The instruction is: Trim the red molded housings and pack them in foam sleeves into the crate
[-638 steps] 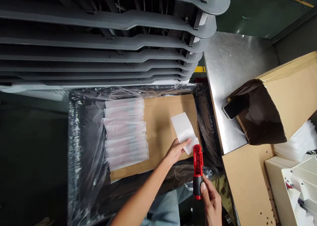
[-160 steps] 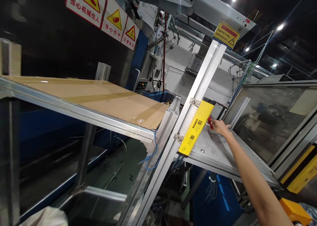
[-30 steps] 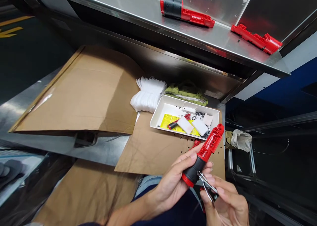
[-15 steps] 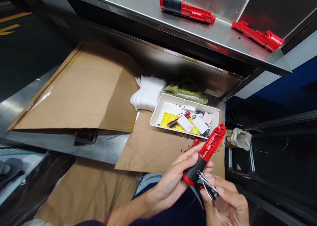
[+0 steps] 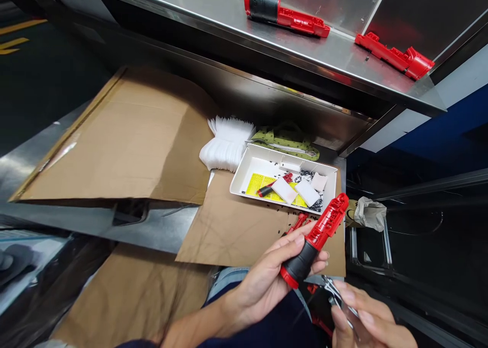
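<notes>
So the metal tool [image 5: 332, 288] just came off the handle [image 5: 315, 238]; I'd read that as a break in working on it. Right hand [image 5: 375, 317] is pinching the tool, around the handle's 5 o'clock. Compared with half a second ago, left hand's [image 5: 272, 266] wrap and the handle barely budged, tray [image 5: 263, 162] at its 11 o'clock.

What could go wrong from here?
The right-hand grip holds a silver metal tool near the left-hand grip; a slip might nick it or scratch the red-and-black plastic part it holds.
Small black bits lie scattered on the brown cardboard sheet; some might cling to the part if laid there.
A red plastic piece lies near the grey metal shelf's right end; a bump might knock it off.
</notes>
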The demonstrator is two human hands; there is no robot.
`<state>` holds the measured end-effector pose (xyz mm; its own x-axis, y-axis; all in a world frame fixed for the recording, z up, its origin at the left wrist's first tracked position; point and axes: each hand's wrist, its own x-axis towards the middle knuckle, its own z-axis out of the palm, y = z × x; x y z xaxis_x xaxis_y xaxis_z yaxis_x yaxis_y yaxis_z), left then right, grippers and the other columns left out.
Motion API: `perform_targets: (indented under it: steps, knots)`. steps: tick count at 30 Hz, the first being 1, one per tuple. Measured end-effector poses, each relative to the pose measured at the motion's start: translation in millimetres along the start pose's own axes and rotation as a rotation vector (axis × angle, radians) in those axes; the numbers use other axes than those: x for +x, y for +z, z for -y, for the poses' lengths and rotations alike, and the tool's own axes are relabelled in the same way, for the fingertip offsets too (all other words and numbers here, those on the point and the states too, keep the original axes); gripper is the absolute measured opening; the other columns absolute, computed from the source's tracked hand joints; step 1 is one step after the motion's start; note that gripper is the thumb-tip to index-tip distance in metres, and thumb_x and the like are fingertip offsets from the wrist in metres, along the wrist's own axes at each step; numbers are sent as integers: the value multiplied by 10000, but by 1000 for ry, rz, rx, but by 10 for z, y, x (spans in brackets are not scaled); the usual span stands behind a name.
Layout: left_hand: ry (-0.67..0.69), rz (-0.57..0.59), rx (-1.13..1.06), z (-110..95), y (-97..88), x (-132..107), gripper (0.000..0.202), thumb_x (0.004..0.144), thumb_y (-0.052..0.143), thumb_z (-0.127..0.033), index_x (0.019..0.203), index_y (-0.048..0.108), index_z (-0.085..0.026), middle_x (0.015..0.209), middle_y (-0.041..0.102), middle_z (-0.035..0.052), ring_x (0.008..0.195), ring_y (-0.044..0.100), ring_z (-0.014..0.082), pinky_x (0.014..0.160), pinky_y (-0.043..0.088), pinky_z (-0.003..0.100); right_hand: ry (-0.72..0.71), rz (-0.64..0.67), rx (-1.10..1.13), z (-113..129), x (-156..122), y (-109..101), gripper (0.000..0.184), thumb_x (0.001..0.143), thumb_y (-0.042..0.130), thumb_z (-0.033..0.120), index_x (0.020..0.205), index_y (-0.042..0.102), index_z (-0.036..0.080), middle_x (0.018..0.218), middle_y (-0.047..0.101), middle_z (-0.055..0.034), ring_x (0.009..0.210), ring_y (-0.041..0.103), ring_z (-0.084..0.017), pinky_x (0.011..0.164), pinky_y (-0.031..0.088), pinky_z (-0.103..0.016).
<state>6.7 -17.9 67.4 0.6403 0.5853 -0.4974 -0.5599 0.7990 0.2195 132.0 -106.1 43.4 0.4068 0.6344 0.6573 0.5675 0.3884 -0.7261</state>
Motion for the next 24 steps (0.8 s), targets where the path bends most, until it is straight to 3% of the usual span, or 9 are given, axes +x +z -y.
perform_targets:
  steps: [6, 11, 17, 24]
  knots:
    - [-1, 30, 28, 0, -39, 9, 514, 771, 819, -332, 1239, 684, -166, 946, 775, 118, 850, 726, 170, 820, 544, 263, -39, 189, 5, -28, 6, 31, 311, 780, 767, 74, 1007, 576, 171, 909, 758, -51, 792, 768, -204, 707, 651, -301]
    - [22, 61, 30, 13, -51, 21, 483, 804, 791, -323, 1251, 677, -179, 970, 770, 109, 880, 716, 161, 824, 537, 251, -4, 177, -30, -31, -45, 14, 298, 775, 747, 49, 983, 571, 170, 901, 764, -74, 805, 771, -233, 733, 650, -350]
    - [16, 56, 60, 21, -51, 15, 550, 823, 773, -318, 1322, 616, -147, 983, 761, 116, 903, 704, 161, 838, 524, 250, -60, 223, -57, -57, -4, 15, 256, 791, 754, 94, 944, 568, 179, 862, 771, -67, 769, 772, -220, 712, 651, -323]
    - [0, 36, 74, 8, -40, 11, 570, 808, 789, -323, 1316, 611, -134, 994, 763, 123, 887, 706, 169, 828, 525, 264, -21, 159, -56, -29, 14, 54, 225, 821, 738, 102, 919, 556, 190, 820, 768, -45, 722, 768, -206, 623, 654, -287]
